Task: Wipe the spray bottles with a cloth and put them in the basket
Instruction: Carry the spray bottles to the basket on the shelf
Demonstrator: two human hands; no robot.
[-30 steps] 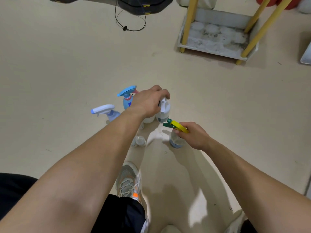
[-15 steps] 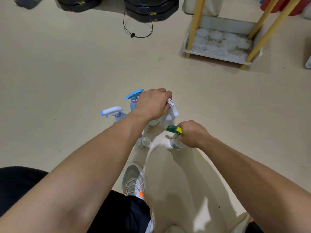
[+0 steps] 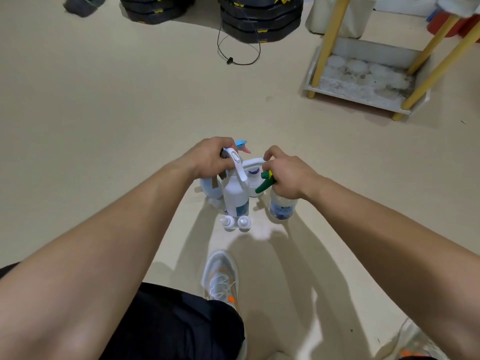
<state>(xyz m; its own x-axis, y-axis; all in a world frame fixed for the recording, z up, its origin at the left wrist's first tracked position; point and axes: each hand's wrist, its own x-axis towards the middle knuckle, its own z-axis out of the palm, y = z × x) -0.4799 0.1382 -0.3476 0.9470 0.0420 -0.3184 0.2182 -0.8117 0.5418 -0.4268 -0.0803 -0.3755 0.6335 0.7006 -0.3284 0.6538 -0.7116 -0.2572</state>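
Note:
My left hand [image 3: 207,158] is closed around the trigger head of a white spray bottle [image 3: 235,196], which hangs upright below it. A light-blue bottle [image 3: 210,189] with a blue trigger top sits just under and behind that hand. My right hand [image 3: 287,174] grips the green and yellow trigger of a clear bottle [image 3: 281,207]. Between the hands is a white sprayer with a purple neck [image 3: 253,166], and my right fingertips are at its head. Two small clear bottles [image 3: 235,222] stand on the floor in front. No basket is in view.
A white low shelf on yellow legs [image 3: 363,84] stands at the far right. Black stacked cases [image 3: 259,19] and a loose cable [image 3: 233,57] lie at the back. A grey cloth [image 3: 80,5] is at the far left. My shoe [image 3: 220,276] is close behind the bottles.
Both hands have closed in on the bottle group. The white and the green-trigger bottles now hang higher in my grips. The view has tilted up and shows more of the room.

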